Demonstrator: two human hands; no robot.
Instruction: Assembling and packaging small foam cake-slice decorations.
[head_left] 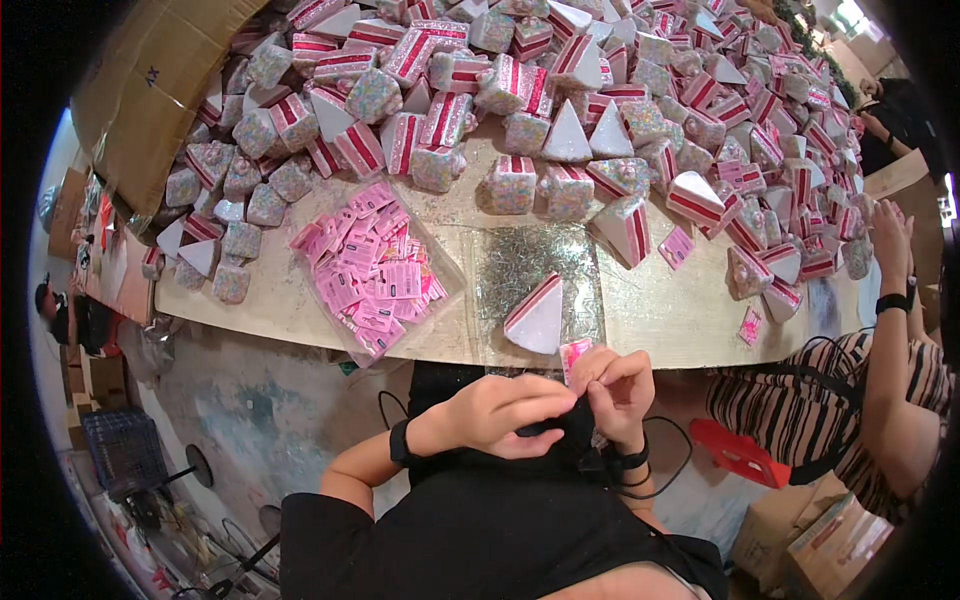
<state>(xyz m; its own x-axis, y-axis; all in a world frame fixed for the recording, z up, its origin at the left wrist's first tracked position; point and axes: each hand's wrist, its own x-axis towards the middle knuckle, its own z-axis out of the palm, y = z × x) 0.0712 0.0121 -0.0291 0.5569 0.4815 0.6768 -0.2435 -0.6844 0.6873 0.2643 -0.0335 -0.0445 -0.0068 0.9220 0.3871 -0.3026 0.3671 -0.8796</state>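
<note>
Both hands, left hand (505, 412) and right hand (618, 385), pinching a small pink card tag (575, 352), white wedge box (537, 316) beyond

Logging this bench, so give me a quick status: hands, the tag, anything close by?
Left hand and right hand together, both pinching a small pink tag. Wedge-shaped box just beyond on the table. Bag of pink tags to the left.

Wedge boxes (620, 90): glossy card, sprinkle-textured sides. Pink tags (375, 265): paper in clear plastic bag. Far-left carton (150, 90): matt cardboard. Tabletop (680, 310): smooth, pale.
</note>
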